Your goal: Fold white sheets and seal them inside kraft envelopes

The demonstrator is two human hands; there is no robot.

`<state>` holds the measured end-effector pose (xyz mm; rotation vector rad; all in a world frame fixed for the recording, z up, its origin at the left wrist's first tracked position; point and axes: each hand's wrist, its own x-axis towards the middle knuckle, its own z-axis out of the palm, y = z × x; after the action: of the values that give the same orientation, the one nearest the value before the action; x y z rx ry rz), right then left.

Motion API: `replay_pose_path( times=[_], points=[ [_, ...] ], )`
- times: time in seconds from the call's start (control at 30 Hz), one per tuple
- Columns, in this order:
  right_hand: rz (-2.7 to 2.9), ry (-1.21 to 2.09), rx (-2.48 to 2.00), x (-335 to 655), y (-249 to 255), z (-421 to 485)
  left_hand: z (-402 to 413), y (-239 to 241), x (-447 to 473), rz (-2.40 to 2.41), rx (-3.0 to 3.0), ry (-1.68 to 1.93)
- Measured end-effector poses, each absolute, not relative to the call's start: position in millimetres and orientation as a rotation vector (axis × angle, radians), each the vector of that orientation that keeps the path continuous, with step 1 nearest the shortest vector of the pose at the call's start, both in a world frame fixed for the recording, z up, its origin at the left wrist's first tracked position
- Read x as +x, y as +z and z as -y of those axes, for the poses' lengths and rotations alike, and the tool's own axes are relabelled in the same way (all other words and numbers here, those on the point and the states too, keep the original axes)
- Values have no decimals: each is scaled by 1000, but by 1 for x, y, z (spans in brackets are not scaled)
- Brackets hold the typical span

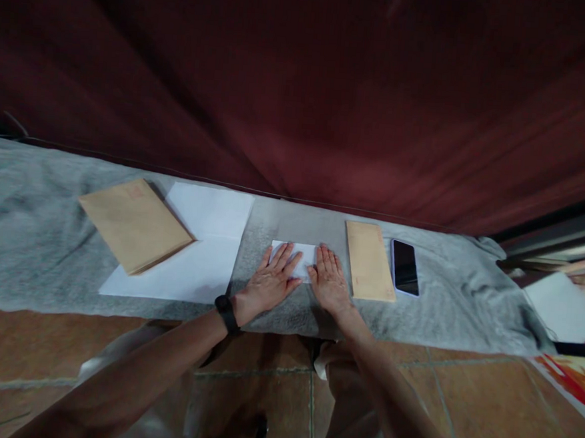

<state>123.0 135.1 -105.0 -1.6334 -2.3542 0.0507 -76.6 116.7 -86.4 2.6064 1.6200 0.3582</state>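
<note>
A small folded sheet of white paper (308, 255) lies flat on the grey cloth in front of me. My left hand (274, 274) rests palm down on its left part, fingers spread, with a dark band on the wrist. On the right edge of the paper lies my right hand (329, 280), also palm down, fingers stretched out. Parts of the paper are hidden under both hands. Just right of my right hand is a single brown envelope (371, 261).
A stack of brown envelopes (134, 224) lies at the left, partly on large white sheets (214, 260). A phone (405, 267) sits right of the single envelope. Grey cloth (468, 291) covers the narrow surface, and a dark red curtain (301, 99) hangs behind it.
</note>
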Motion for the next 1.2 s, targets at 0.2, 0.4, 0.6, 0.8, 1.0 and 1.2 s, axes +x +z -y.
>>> replay_pose_path(
  times=[0.2,0.4,0.6,0.8,1.0,1.2],
  points=[
    [2327,32,-1669,126,-106,-134,-120,-89,-87,-1665,2621,399],
    [2288,34,-1703,128,-106,-132,-124,-90,-100,-1735,2582,364],
    [2278,60,-1736,129,-103,-128,-124,-89,-107,-1754,2549,366],
    [2236,100,-1748,130,-92,-130,-125,-91,-112,-1797,2510,375],
    [2083,221,-1985,124,-66,-136,-126,-92,-112,-1808,2507,368],
    [1867,530,-2158,121,-59,-146,-125,-93,-113,-1818,2520,339]
  ],
)
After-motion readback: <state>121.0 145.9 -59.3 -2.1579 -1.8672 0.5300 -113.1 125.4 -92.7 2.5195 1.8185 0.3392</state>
